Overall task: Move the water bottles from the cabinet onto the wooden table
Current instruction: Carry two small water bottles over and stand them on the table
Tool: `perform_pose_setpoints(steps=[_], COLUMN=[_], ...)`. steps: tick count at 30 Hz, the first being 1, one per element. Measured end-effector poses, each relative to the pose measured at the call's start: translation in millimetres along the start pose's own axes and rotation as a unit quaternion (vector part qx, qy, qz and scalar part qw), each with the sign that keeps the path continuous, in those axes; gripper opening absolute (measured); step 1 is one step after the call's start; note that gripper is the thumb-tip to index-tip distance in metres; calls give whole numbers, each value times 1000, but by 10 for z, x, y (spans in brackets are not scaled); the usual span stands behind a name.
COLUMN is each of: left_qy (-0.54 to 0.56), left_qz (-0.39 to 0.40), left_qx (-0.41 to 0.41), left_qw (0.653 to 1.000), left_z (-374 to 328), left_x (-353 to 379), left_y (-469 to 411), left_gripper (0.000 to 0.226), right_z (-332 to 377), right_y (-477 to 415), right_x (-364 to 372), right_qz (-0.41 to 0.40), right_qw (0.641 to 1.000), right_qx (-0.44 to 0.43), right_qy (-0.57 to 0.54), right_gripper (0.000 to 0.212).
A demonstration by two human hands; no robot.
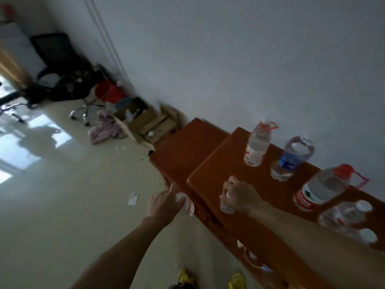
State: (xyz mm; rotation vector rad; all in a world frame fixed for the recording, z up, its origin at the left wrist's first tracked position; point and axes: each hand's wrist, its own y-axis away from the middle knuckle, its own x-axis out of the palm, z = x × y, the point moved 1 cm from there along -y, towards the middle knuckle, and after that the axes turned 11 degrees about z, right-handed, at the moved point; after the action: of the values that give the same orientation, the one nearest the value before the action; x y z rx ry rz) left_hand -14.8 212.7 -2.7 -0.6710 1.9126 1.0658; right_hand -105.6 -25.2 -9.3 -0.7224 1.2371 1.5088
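Observation:
My left hand (164, 202) grips a small clear water bottle (186, 205) with a red label, held over the floor just off the wooden table's front edge. My right hand (239, 196) grips another small clear bottle (226, 206) by its top, above the near part of the wooden table (218, 163). On the tabletop stand a red-labelled bottle with a red handle (257, 146), a blue-labelled bottle (291, 158), a big red-capped bottle (321, 187) and two white-capped bottles (348, 215). More bottles show dimly under the tabletop (254, 259).
A lower wooden surface (185, 147) adjoins the table on the left. Cardboard boxes (145, 122), pink cloth (106, 131), red bags and a black office chair (62, 65) crowd the wall further back. A scrap of paper (133, 198) lies on the pale tiled floor.

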Motion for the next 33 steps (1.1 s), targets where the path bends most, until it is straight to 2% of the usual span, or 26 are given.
perform_pose_setpoints(steps=[4,9,17,19,25,33], left_qy=[62,64,80,90,121,181], left_qz=[-57,-102,-153,-172,-210,-185], left_qx=[-94,-177,-301,-341,-442,-562], left_qw=[992,977,938,920,864,786], left_z=[838,1919,3796,4289,5250,6898], left_x=[-141,-247,-452,-436,-393,-355], left_y=[670,1463,2854,3274,4068,4810], left_gripper=[33,34,35,37,40,37], right_z=[1060,2465,4858,5576,7102,9363], right_y=[-371,-744,-1062,-1109,-1292,-1814], right_x=[-39,152,653,820,1213,2013], right_qz=[6,13,58,70,117,189], right_qw=[992,969,931,914,873,798], right_qx=[-109,-217,-349,-388,-461,-564], right_qy=[59,114,96,98,105,100], right_gripper=[28,33,29,27,23,18])
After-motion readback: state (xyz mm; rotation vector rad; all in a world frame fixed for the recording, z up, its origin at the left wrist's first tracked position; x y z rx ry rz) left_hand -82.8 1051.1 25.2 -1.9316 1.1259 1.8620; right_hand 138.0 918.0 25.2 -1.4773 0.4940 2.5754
